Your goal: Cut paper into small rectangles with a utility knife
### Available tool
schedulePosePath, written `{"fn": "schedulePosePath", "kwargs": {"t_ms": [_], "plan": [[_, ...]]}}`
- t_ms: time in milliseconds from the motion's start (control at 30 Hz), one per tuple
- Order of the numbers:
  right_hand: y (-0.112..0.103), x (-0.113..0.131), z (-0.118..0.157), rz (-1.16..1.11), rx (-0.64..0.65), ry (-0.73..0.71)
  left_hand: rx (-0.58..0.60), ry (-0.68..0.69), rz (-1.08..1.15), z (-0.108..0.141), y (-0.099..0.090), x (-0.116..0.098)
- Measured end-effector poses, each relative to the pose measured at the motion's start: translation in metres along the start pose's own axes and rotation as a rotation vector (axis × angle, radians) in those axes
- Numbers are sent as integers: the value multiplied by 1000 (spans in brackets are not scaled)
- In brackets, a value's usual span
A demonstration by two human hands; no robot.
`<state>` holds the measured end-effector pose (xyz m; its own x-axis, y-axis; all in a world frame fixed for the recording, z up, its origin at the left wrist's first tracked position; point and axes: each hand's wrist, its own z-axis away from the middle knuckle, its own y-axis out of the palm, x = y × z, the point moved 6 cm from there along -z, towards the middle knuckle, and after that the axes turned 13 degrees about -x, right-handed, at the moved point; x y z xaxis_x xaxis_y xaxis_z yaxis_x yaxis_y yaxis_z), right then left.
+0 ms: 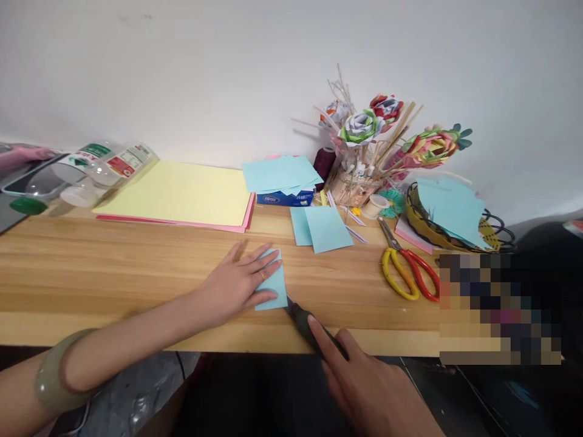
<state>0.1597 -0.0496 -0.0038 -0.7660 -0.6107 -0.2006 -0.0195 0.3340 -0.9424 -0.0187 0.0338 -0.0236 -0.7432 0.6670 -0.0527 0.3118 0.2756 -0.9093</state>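
My left hand (239,282) lies with fingers spread on a small blue paper (274,284), pressing it to the wooden table near its front edge. To the right, my right hand (359,370) is wrapped round the dark handle of a knife (306,323), index finger along its top. The blade tip is at the lower right corner of the blue paper. Behind them lie two overlapping blue sheets (330,229). More blue sheets (280,174) rest on a blue box (285,198) by the wall.
Yellow paper (177,193) and plastic bottles (127,162) occupy the left. Scissors (403,261) lie at the right, before a basket (412,209) holding blue paper. Paper flowers (362,127) stand at the back. The table's front edge (237,350) runs below my hands.
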Motion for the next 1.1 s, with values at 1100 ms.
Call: {"fn": "schedulePosePath", "kwargs": {"t_ms": [1100], "plan": [[11,-11,-6,-54,-31,124,19,-26,62,3,5,0]]}}
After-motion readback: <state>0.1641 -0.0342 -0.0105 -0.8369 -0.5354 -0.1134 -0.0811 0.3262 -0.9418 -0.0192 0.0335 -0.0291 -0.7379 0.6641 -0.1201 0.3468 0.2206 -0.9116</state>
